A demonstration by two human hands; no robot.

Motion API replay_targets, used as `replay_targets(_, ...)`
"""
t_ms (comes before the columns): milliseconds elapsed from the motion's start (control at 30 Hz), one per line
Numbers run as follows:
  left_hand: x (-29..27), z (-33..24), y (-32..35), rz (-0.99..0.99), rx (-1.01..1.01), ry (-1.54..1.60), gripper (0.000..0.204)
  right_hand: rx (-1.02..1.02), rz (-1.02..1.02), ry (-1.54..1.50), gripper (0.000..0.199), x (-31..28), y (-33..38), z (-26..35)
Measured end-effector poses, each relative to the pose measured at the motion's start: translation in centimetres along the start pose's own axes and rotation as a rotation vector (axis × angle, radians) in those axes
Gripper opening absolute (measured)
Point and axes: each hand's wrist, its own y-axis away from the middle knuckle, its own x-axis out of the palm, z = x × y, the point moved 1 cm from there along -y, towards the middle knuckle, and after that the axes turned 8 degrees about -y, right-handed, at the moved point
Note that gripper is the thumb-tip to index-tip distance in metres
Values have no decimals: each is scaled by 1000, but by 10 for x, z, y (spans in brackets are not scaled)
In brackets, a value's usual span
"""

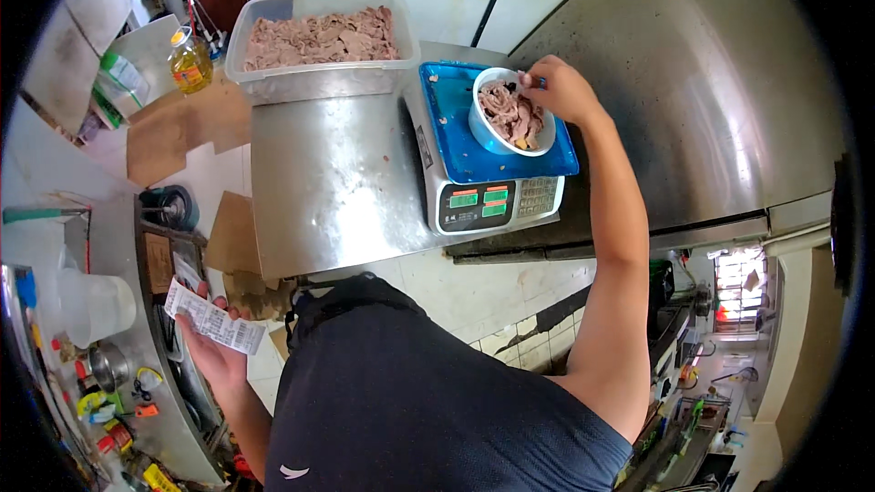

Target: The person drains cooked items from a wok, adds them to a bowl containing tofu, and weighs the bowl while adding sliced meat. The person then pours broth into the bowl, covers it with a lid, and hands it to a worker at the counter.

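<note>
My right hand (556, 89) is over the far right rim of a round white bowl (489, 134), its fingers pinched together at the edge; a small bit of meat seems to be between them. Sliced cooked meat (512, 116) fills much of the bowl. Under the bowl is the blue tray (447, 114) of a digital scale (492, 205) with lit green displays. Off to the lower left, my left hand (215, 352) grips a printed paper receipt (214, 319), thumb on top. A large clear plastic tub (324, 82) of sliced meat stands left of the scale.
The scale and tub stand on a steel table (328, 182). A steel cabinet (674, 100) rises close on the right. On the floor side at left are an oil bottle (190, 62) and cardboard sheets (187, 132). A cluttered counter (155, 401) with a white container (96, 308) lies lower left.
</note>
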Motion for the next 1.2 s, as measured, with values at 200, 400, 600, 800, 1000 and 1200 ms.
replay_targets(200, -5, -3, 5, -15, 27, -5, 62, 48, 47, -526, 13, -50, -1, -7)
replay_targets(400, -3, -5, 0, 20, -22, -41, 65, -261, -50, -201, 32, -44, -77, 36)
replay_targets(600, -3, -10, 2, 116, 10, -67, 64, -236, -289, -87, 32, -33, -103, 134)
replay_targets(800, -20, 1, 7, -21, -8, -23, 64, -292, -270, -62, 32, -37, -39, 90)
replay_targets(1000, -1, 8, -6, -9, -48, -52, 63, -26, -31, -396, 18, -37, 29, -1)
replay_targets(1200, 22, 5, -15, 34, -88, -55, 63, 160, 161, -253, 38, -7, 52, 9)
